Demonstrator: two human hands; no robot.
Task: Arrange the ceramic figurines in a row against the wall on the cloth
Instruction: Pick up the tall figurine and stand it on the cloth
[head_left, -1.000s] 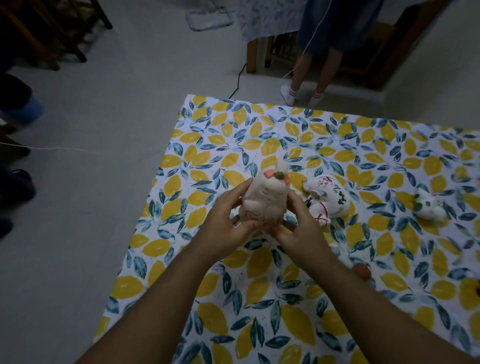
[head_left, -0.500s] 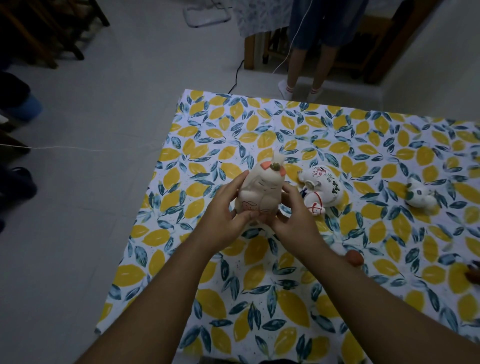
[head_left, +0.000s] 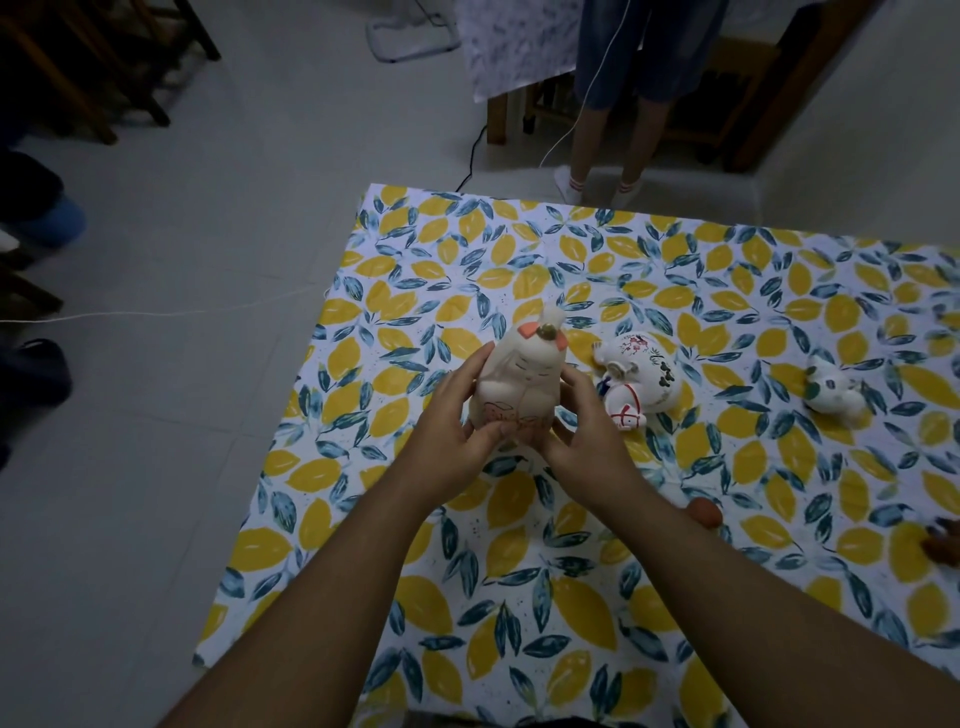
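Holding a tall pale figurine (head_left: 514, 387) upright between left hand (head_left: 457, 436) and right hand (head_left: 587, 431), both clasped around its lower body, above the leaf-print cloth (head_left: 519, 571); likely mid-carry, placement not yet made; lying just right of the right hand, a painted cat figurine (head_left: 636, 376) on its side; further right, a small white figurine (head_left: 834, 389); next, probably setting the held piece down upright, then righting the toppled one.

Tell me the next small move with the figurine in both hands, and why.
Probably carry the doll figurine toward the cloth's far right side and stand it there. Left hand and right hand hold it upright, while the lucky cat figurine and small white figurine lie toppled mid-cloth, with no row begun.
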